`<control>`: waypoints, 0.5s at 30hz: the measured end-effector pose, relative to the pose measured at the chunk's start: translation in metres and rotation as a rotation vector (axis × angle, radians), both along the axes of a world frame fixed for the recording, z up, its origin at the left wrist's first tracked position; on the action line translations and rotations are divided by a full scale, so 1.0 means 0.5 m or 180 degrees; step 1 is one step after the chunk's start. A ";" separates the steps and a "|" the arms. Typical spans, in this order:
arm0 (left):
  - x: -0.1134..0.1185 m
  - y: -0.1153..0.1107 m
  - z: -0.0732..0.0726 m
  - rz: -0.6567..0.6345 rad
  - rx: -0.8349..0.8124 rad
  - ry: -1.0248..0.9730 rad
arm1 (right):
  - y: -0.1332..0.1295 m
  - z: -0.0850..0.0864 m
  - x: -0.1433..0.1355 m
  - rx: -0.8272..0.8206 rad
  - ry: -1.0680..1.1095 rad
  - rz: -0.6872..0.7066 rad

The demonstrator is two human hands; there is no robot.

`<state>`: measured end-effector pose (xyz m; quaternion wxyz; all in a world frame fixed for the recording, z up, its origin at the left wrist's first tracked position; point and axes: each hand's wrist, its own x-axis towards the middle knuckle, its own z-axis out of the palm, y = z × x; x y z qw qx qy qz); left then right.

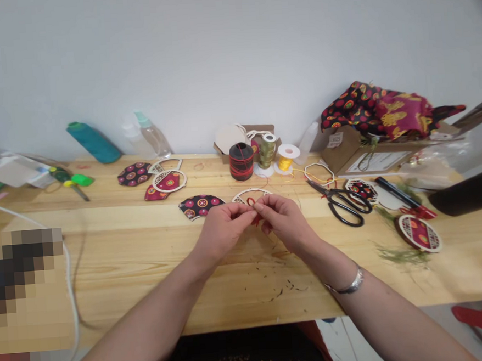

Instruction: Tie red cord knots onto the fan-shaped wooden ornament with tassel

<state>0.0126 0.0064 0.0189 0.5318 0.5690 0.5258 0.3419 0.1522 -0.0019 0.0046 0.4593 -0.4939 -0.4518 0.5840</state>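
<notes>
My left hand (227,225) and my right hand (283,219) meet above the middle of the wooden table, fingertips pinched together. Between them is a red cord (251,200) with a small loop standing up; both hands grip it. Part of the cord hangs below the fingertips, mostly hidden by the fingers. Just behind the hands lies a pale wooden frame (252,192), partly covered by them. A dark patterned fan-shaped fabric piece (199,205) rests beside my left hand. Black-handled scissors (341,203) lie to the right of my right hand.
Thread spools (241,163) and a small box stand near the wall. At the right are a cardboard box (336,154) with fabric, a round ornament (420,234) and a black cylinder (468,192). Bottles, a teal cone (93,142) and a white cable (68,269) are at the left.
</notes>
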 end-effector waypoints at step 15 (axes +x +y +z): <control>-0.002 -0.002 0.003 -0.0179 0.0172 0.0089 | 0.005 0.001 0.003 0.0041 0.0144 0.0016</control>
